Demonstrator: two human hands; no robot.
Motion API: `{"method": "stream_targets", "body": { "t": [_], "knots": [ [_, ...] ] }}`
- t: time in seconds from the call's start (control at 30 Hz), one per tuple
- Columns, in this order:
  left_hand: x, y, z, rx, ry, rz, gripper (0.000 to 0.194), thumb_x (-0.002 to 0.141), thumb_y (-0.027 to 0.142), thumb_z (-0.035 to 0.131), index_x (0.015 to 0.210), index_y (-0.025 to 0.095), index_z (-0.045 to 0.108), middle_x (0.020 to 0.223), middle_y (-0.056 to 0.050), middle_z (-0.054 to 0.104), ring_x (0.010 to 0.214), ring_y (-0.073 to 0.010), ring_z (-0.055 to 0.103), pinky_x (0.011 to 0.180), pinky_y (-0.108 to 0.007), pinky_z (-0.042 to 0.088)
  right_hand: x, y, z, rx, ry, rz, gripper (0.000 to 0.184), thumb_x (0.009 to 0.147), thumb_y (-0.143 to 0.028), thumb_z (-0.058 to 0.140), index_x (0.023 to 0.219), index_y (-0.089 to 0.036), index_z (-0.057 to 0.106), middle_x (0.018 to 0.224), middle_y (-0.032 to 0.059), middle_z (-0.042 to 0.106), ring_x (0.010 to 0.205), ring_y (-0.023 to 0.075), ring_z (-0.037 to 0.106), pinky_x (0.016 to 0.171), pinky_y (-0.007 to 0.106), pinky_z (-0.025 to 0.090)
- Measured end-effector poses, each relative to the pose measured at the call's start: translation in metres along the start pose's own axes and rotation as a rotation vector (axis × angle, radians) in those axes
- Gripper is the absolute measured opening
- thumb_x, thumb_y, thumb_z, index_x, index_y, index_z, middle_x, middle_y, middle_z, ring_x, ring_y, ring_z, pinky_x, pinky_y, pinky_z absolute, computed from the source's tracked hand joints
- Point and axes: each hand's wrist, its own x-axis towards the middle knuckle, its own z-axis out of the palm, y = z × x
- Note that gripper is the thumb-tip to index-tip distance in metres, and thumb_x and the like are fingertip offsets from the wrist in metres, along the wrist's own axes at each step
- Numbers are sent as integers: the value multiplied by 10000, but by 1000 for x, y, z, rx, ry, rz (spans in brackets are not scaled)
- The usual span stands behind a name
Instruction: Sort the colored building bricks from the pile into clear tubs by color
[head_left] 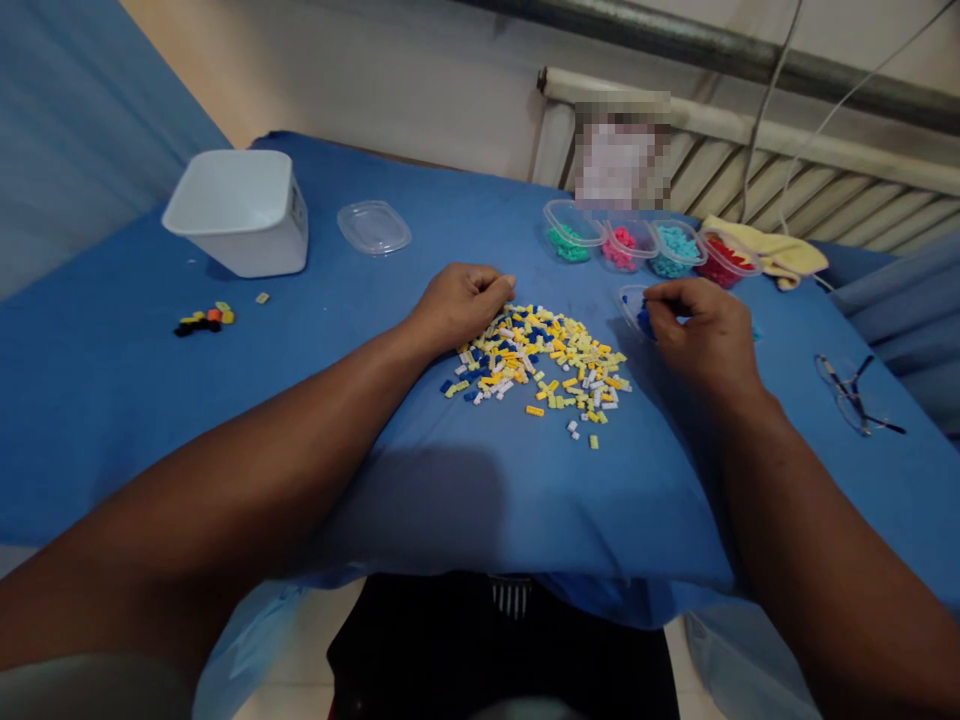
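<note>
A pile of small bricks [541,362], yellow, white and blue, lies on the blue cloth [375,470] in front of me. My left hand [459,303] rests curled at the pile's left upper edge, fingertips touching the bricks. My right hand [701,330] hovers over a small clear tub [631,303] holding blue bricks, fingers pinched together; a blue piece shows under the fingertips. Whether it is gripped is unclear.
Clear tubs of green [570,235], pink [622,245], cyan [677,248] and red [724,255] bricks line the back. A white bin [240,210] and clear lid [373,227] stand back left. Loose dark and yellow bricks [204,319] lie left. Glasses [855,395] lie right.
</note>
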Motion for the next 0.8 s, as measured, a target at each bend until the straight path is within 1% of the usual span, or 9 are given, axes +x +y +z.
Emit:
{"method": "stream_targets", "body": {
  "t": [0.03,0.1,0.2,0.33,0.47,0.6,0.67,0.8],
  "knots": [
    [0,0,0,1,1,-5,471,1039,522,592,697,200,630,597,14,446,592,-140,381,602,-341,243,1,13,-1,-25,5,65,195,1009,-275,693,1114,-255,856,1093,112,874,972,317,813,973,515,657],
    [1,-1,0,1,5,-9,463,1033,527,594,713,197,657,600,13,469,590,-142,394,601,-342,253,1,32,-3,-48,11,135,203,984,-296,696,1095,-237,855,1073,130,870,973,329,811,989,529,654],
    [1,-2,0,-6,0,-14,458,1032,536,595,749,194,706,604,13,495,592,-145,413,600,-341,279,2,44,-2,-61,9,169,224,978,-322,700,1100,-224,860,1048,142,868,964,337,810,982,528,652],
    [1,-1,0,0,8,-22,466,1032,537,602,723,198,682,593,17,468,589,-142,401,598,-341,278,2,46,-2,-93,20,196,259,998,-338,701,1165,-234,868,1110,148,877,997,352,814,1003,547,644],
    [0,-1,-1,3,3,-20,463,1031,538,599,731,200,698,594,13,468,594,-148,402,594,-345,268,1,47,-1,-80,26,189,250,990,-327,703,1150,-228,867,1112,162,879,1013,374,820,1025,579,643],
    [0,-1,0,1,1,-22,476,1036,538,593,694,209,625,584,16,430,579,-144,371,592,-346,241,0,52,-1,-74,47,212,263,972,-323,698,1152,-232,867,1124,163,885,1006,384,819,1022,602,646],
    [-1,-1,0,-4,-2,-29,475,1036,535,591,687,212,600,584,17,429,578,-142,372,595,-344,243,0,53,0,-72,48,225,281,961,-317,700,1166,-227,870,1121,164,887,997,383,819,1010,599,650],
    [-1,1,0,-7,0,-28,474,1032,547,591,697,212,605,595,15,440,588,-144,383,598,-344,248,1,53,0,-72,56,242,304,983,-324,702,1212,-212,868,1127,169,884,979,368,815,982,572,656]
  ]
}}
